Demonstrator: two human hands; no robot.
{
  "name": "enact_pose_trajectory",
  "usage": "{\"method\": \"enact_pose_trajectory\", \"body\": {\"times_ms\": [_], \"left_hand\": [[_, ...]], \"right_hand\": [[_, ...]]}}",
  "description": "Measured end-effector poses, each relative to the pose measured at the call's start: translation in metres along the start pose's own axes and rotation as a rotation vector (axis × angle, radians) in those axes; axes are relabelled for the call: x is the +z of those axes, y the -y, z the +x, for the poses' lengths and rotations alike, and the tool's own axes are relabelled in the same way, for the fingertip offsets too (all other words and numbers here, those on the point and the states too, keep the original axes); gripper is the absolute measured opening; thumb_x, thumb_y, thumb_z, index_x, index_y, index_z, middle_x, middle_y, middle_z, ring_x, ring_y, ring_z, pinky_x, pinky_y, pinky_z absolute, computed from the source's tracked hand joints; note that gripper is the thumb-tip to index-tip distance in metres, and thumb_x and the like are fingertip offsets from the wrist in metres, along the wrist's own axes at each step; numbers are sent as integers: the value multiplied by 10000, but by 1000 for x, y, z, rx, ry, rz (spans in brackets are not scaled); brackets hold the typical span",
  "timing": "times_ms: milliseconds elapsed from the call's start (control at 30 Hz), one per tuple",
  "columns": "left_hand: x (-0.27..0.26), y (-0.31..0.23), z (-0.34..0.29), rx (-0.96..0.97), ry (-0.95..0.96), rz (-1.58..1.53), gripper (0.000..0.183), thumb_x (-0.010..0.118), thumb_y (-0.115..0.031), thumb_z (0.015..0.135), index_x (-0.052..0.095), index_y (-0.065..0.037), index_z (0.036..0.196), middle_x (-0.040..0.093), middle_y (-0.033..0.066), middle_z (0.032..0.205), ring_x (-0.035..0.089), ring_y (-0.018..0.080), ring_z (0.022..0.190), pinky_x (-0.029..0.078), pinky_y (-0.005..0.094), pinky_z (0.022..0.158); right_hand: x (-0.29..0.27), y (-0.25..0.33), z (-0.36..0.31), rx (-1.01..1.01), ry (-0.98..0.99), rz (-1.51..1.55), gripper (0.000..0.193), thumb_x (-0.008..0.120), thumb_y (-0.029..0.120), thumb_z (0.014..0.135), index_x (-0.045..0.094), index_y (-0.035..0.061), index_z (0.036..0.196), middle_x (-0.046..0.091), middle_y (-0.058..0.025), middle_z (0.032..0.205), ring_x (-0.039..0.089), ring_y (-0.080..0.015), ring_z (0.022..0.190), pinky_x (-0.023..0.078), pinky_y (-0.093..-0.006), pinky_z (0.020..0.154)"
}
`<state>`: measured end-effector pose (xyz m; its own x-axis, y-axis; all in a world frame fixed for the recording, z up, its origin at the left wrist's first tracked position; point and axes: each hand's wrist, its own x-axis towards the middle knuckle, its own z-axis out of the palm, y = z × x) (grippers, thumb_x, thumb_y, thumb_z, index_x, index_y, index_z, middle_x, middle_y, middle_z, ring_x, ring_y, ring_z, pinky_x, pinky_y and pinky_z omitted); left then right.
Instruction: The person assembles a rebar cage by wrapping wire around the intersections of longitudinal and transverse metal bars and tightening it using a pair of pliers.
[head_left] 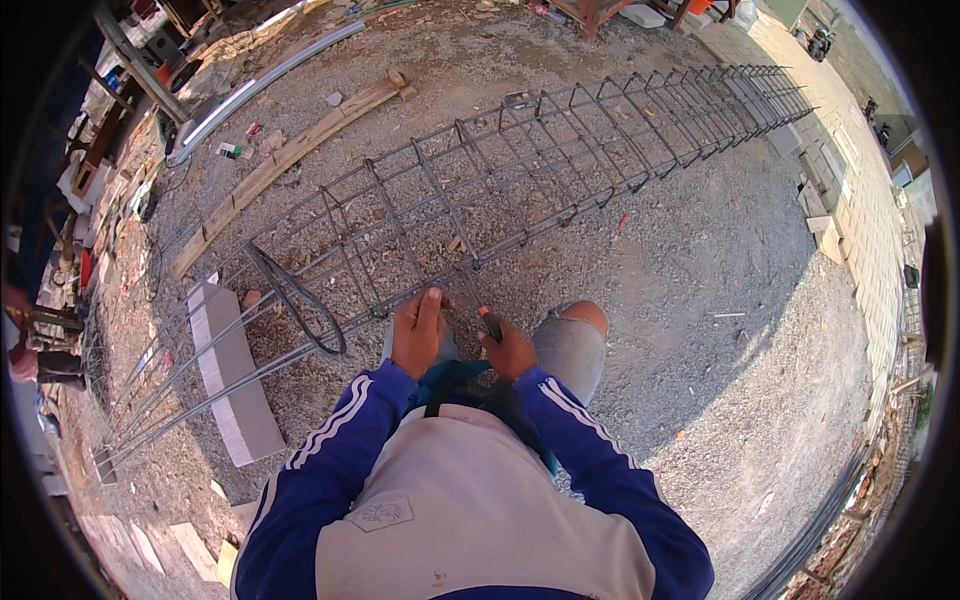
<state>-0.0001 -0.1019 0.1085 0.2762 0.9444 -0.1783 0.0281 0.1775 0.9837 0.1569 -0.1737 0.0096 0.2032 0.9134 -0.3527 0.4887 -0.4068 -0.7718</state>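
Observation:
A long steel rebar cage with square stirrups stretches from the lower left to the far right over gravel. My right hand is closed round the orange and black handle of a thin hand tool; its metal end points at the cage's near bars. Close beside the near bar is my left hand, fingers curled and thumb raised; what it pinches, if anything, I cannot make out. Left of it, a few bunched stirrups lean on the bars, apart from the evenly spaced ones.
A grey block lies under the bars' left ends. A wooden beam lies beyond the cage, with a pale metal length behind it. Paving blocks line the right side. A person's leg shows at the far left.

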Motion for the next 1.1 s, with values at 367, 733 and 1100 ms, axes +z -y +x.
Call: {"method": "enact_pose_trajectory", "body": {"times_ms": [367, 733, 1100], "left_hand": [[-33, 5, -23, 0, 20, 75, 390, 425, -346, 1001, 585, -27, 845, 350, -71, 525, 297, 12, 482, 240, 219, 458], [-35, 5, 5, 40, 11, -47, 389, 428, -315, 995, 568, -17, 788, 384, -48, 488, 316, 25, 397, 234, 225, 394], [12, -6, 18, -59, 457, -33, 354, 443, -334, 977, 562, -42, 815, 470, 11, 553, 406, 89, 428, 260, 246, 392]], "right_hand": [[-49, 56, 150, -157, -329, -374, 580, 568, 195, 855, 351, 35, 1368, 498, -261, 1158, 527, -427, 1048, 441, -501, 875], [-27, 85, 76, 169, 336, 929, 541, 542, 539, 895, 667, 39, 1062, 670, -68, 1002, 631, -182, 933, 502, -340, 798], [-58, 109, -21, -129, 73, 1470, 266, 552, 288, 950, 626, 56, 1057, 622, -1, 857, 572, -89, 767, 476, -245, 720]]}}
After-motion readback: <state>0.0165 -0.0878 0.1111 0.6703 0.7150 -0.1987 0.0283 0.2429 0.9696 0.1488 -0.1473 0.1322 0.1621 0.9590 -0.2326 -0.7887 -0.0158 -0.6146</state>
